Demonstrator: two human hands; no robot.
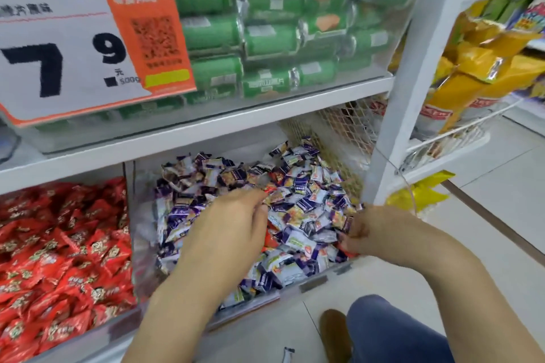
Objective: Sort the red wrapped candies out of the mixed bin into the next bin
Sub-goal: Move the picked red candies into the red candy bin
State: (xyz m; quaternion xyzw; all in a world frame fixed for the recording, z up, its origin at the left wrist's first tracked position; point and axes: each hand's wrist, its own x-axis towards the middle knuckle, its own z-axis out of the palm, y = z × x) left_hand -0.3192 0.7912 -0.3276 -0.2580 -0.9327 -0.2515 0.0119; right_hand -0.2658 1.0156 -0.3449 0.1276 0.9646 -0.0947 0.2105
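Red bin: the next bin (129,315), on my left, is already heaped with red wrapped candies (59,244), far too many to count.
Mixed bin: the clear-walled mixed bin (318,281) in front of me is filled mostly with purple-and-white candies (298,203), also beyond counting.
Reds left: I can pick out about four in the mixed pile. One lies at my left fingertips (269,189), one darker red sits further back (278,176), one shows beside my left palm (269,240), and one is under my right hand (348,252). More may be buried.
Left hand: my left hand (233,224) reaches over the pile, fingers bent toward the red piece at their tips. I cannot tell whether they have closed on it.
Right hand: my right hand (374,230) is curled at the bin's right front corner, pinching a red wrapper.
Progress: I judge the sorting well along but unfinished, since these reds have yet to cross to the left bin.
Hands: two, both in the mixed bin.
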